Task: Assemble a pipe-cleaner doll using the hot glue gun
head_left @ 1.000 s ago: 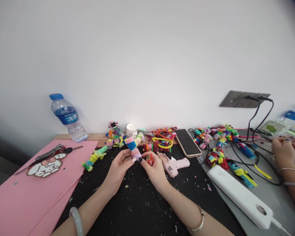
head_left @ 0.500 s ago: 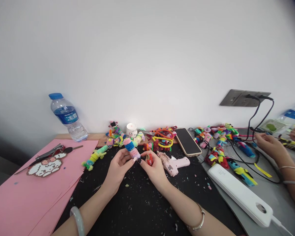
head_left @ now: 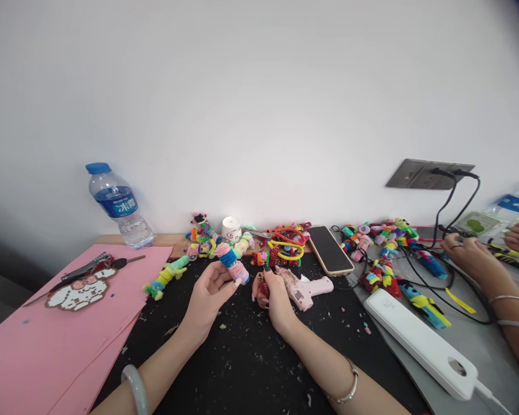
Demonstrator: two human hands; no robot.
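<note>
Just left of the pale pink plastic glue gun [head_left: 313,288], I am holding a fuzzy, banded pipe-cleaner piece in pink, blue and lilac [head_left: 229,257] above the black, scrap-strewn mat [head_left: 242,363]. My left hand [head_left: 211,291] is pinching its lower end between thumb and fingers, leaving the upper end leaning free; I am judging that a slack pinch could let it twist or drop, while a hard squeeze could crush the soft windings. Between that piece and the gun, my right hand [head_left: 278,295] is gripping a small, patterned red object [head_left: 263,283], its thumb lying near the top; it is possibly a lighter, but the fingers are hiding too much to tell. No flame is showing, yet if it is one, lighting it too close could scorch the fluff. That hand is also sitting right beside the gun, so a careless sideways swing could knock it or, were it hot, burn skin.
</note>
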